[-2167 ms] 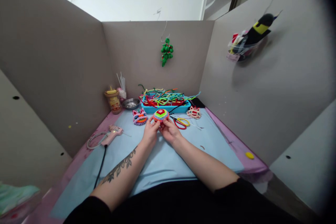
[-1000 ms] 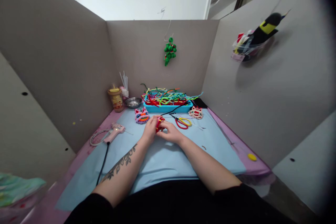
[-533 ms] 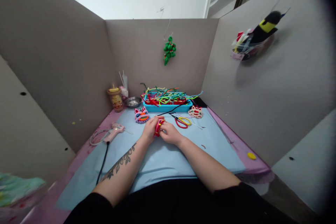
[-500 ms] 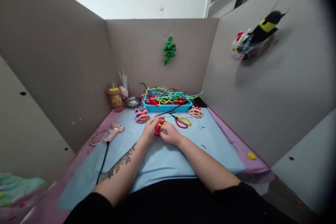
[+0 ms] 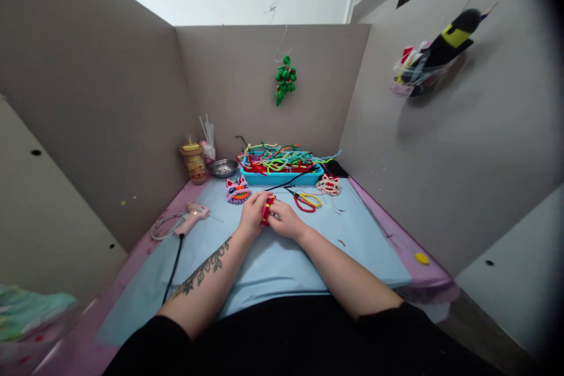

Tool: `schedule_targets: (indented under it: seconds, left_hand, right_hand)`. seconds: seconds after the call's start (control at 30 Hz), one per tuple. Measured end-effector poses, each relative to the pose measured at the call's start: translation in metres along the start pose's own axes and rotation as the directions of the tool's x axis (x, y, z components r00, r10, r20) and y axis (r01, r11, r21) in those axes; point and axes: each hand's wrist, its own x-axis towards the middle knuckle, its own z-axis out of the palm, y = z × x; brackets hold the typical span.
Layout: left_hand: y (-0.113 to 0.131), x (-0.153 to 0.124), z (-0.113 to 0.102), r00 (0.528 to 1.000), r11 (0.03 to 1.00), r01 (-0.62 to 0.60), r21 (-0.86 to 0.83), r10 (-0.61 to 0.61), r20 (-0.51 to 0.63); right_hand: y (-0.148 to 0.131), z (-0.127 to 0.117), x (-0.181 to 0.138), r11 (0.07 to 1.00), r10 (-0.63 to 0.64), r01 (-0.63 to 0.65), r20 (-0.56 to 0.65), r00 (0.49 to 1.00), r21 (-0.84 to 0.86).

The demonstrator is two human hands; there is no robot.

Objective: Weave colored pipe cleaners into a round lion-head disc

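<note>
Both my hands meet over the light blue mat (image 5: 282, 264) and grip a small pipe-cleaner craft piece (image 5: 266, 211), which shows mostly red with a bit of yellow between my fingers. My left hand (image 5: 251, 215) pinches it from the left and my right hand (image 5: 284, 220) from the right. Most of the piece is hidden by my fingers.
A blue tray (image 5: 282, 176) heaped with coloured pipe cleaners stands at the back. Nearby lie red-and-yellow scissors (image 5: 305, 200), two finished craft faces (image 5: 237, 190) (image 5: 328, 185), a pink glue gun (image 5: 190, 217) with its cord, a steel bowl (image 5: 222, 167) and a jar (image 5: 194, 165). Grey partition walls enclose the desk.
The craft piece was held face up showing its coloured rings; it is now turned on edge and lowered toward the mat, with my hands closed tighter around it.
</note>
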Motion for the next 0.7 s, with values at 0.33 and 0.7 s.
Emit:
schedule_targets:
  seconds: [0.33, 0.7]
  left_hand:
    - [0.001, 0.028, -0.022, 0.874, 0.788, 0.457, -0.412, -0.484, 0.044]
    - [0.014, 0.015, -0.026, 0.974, 0.986, 0.167, 0.008, -0.166, 0.154]
  right_hand:
    - [0.002, -0.009, 0.003, 0.995, -0.099, 0.099, 0.022, 0.995, -0.004]
    - [0.014, -0.019, 0.008, 0.651, 0.463, -0.400, 0.080, 0.883, 0.645]
